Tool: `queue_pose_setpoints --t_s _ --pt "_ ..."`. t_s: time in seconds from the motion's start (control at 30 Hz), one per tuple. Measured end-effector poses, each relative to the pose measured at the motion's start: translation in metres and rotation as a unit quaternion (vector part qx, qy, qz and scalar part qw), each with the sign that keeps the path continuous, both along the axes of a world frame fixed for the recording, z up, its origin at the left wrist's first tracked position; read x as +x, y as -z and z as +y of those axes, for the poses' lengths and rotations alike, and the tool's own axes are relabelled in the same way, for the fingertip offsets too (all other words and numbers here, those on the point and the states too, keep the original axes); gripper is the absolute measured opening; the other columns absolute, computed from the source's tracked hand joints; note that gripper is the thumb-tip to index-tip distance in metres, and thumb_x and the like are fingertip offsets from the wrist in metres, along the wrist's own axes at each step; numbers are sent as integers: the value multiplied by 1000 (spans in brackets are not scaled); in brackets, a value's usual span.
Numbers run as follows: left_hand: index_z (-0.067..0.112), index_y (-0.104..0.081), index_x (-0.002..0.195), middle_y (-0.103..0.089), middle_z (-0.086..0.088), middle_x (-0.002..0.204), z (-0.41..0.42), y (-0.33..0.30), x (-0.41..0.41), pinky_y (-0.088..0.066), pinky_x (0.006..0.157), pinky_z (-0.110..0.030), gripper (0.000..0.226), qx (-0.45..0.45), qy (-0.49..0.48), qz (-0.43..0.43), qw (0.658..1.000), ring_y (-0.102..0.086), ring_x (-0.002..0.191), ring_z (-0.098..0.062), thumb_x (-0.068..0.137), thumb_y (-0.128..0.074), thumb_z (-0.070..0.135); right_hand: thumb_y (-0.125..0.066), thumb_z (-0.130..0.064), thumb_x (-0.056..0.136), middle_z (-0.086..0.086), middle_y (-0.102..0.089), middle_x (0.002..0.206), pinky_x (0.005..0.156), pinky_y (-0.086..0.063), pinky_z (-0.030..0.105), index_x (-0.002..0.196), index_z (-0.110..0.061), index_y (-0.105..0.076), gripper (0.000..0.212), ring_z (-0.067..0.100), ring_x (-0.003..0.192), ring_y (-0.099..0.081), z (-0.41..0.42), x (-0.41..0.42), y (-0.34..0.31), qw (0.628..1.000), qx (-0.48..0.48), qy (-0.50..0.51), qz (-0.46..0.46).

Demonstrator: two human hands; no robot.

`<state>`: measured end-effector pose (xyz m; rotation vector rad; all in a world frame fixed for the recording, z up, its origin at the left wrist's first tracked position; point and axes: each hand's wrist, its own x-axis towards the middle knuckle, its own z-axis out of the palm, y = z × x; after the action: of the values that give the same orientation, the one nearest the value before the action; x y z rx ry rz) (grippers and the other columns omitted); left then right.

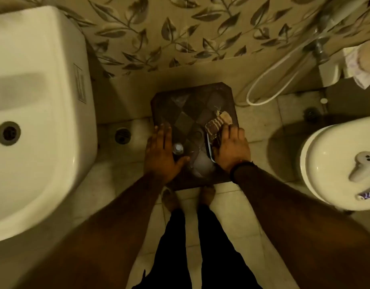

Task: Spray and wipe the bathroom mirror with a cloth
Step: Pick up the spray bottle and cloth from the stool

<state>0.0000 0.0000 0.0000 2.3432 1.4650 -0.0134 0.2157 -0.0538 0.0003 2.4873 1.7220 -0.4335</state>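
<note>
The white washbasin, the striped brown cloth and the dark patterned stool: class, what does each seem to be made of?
White washbasin: probably glazed ceramic, smooth and glossy. Striped brown cloth: woven fabric, with frayed threads at one end. Dark patterned stool: perhaps moulded plastic, with a faint sheen; too dim to be sure.

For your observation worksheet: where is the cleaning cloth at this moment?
In the head view, the striped cloth lies on the right side of the dark stool, at the right hand's fingertips, between sink and toilet.

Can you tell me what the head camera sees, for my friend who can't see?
Two hands, left hand and right hand, reach down to a dark stool holding a small bottle and striped cloth, between sink and toilet.
</note>
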Motion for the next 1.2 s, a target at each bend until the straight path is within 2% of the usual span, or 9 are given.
queue_pose_setpoints --t_s 0.13,0.4,0.57,0.67,0.77,1.0,1.2 --pt "7 -24 151 -26 -17 158 2 12 1 -27 116 -50 99 -44 -14 30 998 -23 146 -35 78 -66 59 -65 -39 79 17 -53 111 76 -43 42 130 -2 -46 66 34 96 -48 5 1 2 998 -7 -3 -69" --pt "9 -33 148 -44 -16 147 -2 26 9 -38 110 -48 88 -94 -67 -7 993 -43 133 -37 77 -75 37 -74 -36 74 16 -59 104 76 -44 42 118 -5 -53 58 33 93 -51 11 -1 17 997 -26 25 -69" --pt "10 -38 146 -53 -15 136 -3 29 14 -44 103 -47 78 -98 -71 -20 993 -51 123 -36 80 -74 32 -63 -29 80 16 -65 96 79 -40 43 108 -8 -54 36 33 94 -52 16 -2 17 996 -47 21 -77" --pt "8 -48 137 -59 -15 128 -4 30 15 -46 100 -46 65 -93 -68 -29 993 -56 116 -37 81 -73 29 -50 -20 85 18 -66 97 82 -38 44 107 -7 -53 25 35 97 -51 17 -3 16 996 -63 17 -67" --pt "10 -56 129 -63 -13 119 -5 28 16 -47 96 -45 51 -98 -70 -28 992 -59 111 -35 83 -71 28 -47 -20 87 16 -67 101 87 -37 45 111 -9 -51 26 34 103 -50 20 -5 13 994 -97 18 -46" --pt "15 -56 126 -66 -9 113 -6 18 20 -48 91 -41 42 -115 -81 -41 989 -61 105 -32 88 -66 30 -46 -29 91 14 -65 114 94 -34 46 121 -9 -46 36 33 115 -47 23 -3 4 993 -109 -10 -33" --pt "12 -59 121 -68 -10 108 -4 0 18 -50 88 -42 40 -88 -77 -61 991 -63 97 -33 86 -68 29 -43 -24 93 13 -64 116 98 -34 47 120 -11 -49 30 31 117 -49 17 -3 -17 997 -69 -10 -21"
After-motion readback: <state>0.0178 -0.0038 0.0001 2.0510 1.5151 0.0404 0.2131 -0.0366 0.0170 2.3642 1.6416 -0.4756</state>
